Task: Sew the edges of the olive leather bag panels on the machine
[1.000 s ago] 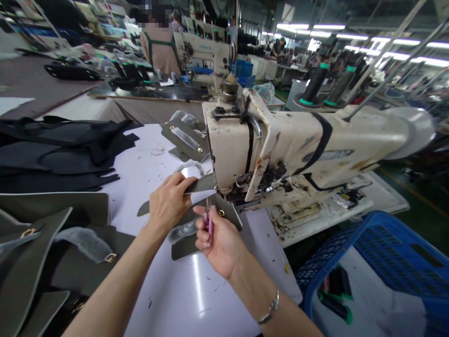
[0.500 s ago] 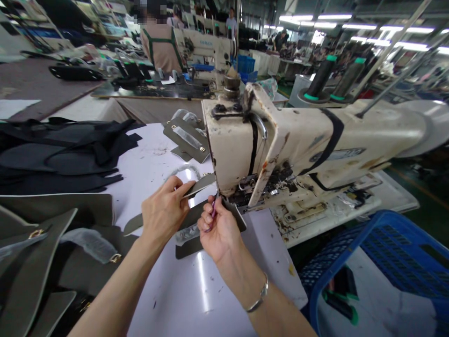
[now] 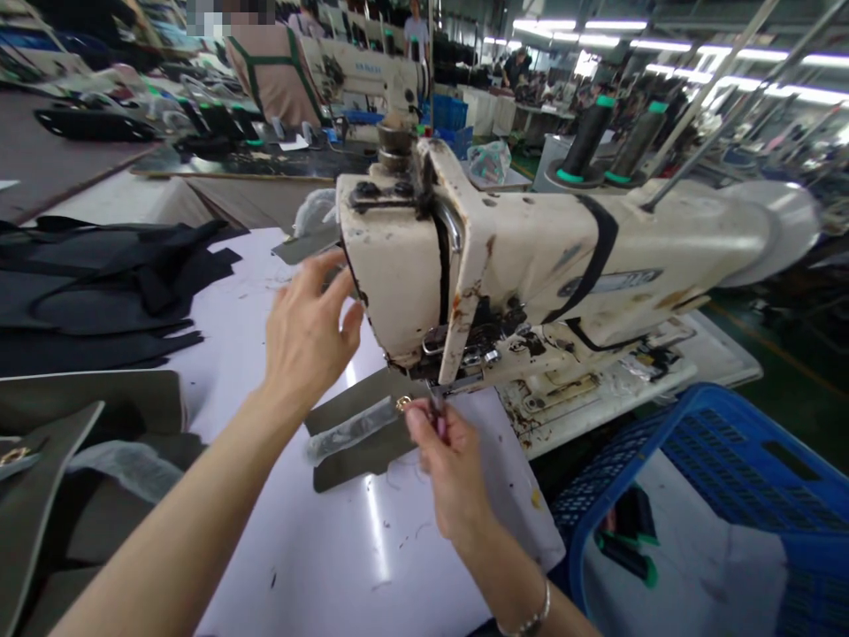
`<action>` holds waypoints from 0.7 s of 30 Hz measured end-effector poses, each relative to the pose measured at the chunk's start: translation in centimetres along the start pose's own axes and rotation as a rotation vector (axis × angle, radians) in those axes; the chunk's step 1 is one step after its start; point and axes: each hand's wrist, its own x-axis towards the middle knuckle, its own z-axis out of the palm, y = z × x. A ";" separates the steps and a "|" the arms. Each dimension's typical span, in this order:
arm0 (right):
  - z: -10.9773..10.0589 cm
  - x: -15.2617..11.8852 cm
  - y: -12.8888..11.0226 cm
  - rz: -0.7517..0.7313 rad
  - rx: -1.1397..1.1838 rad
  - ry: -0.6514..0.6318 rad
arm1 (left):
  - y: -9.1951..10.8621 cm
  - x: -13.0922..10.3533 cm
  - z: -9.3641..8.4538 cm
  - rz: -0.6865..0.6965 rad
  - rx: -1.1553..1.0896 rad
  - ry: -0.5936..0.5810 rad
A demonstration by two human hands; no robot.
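My left hand (image 3: 309, 332) is raised beside the left face of the sewing machine's head (image 3: 391, 265). Its fingers are apart, reaching towards the olive-grey panels (image 3: 305, 243) behind the machine; the fingertips are partly hidden. My right hand (image 3: 457, 469) pinches a small purple-handled tool (image 3: 440, 426), apparently thread snips, just below the needle area. Under the machine head lies an olive-grey panel (image 3: 364, 456) on the white table top (image 3: 318, 548). A plastic-wrapped strap (image 3: 355, 429) with a gold-coloured clasp (image 3: 402, 403) rests on that panel, close to my right fingers.
Black cut pieces (image 3: 99, 292) are piled at the left. More olive-grey panels (image 3: 126, 398) lie in front of them. A blue basket (image 3: 683, 407) with thread spools (image 3: 627, 535) stands at the right. Thread cones (image 3: 587, 137) rise behind the machine; a person (image 3: 271, 71) sits beyond.
My left hand has let go of the olive-grey piece it held and moved up beside the machine head. My right hand has shifted right, still gripping the purple-handled snips. The view has swung slightly right.
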 end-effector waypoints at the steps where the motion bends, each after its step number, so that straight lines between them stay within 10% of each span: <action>1: -1.2 0.1 0.0 -0.118 -0.120 0.083 | 1.1 -2.1 0.1 -0.026 -0.052 0.027; 4: -4.6 1.2 0.1 -0.331 -0.455 0.185 | 4.9 -9.6 0.9 -0.047 -0.324 0.068; 9: -6.5 3.0 0.7 -0.223 -0.613 0.007 | 9.7 -18.9 5.2 -0.170 -0.848 -0.342; 14: -6.0 3.5 0.8 -0.003 -0.332 -0.068 | 11.3 -21.0 10.6 -0.663 -1.418 -0.348; 21: -5.8 3.6 -0.1 0.146 -0.114 -0.140 | 10.3 -20.6 11.6 -0.693 -1.335 -0.150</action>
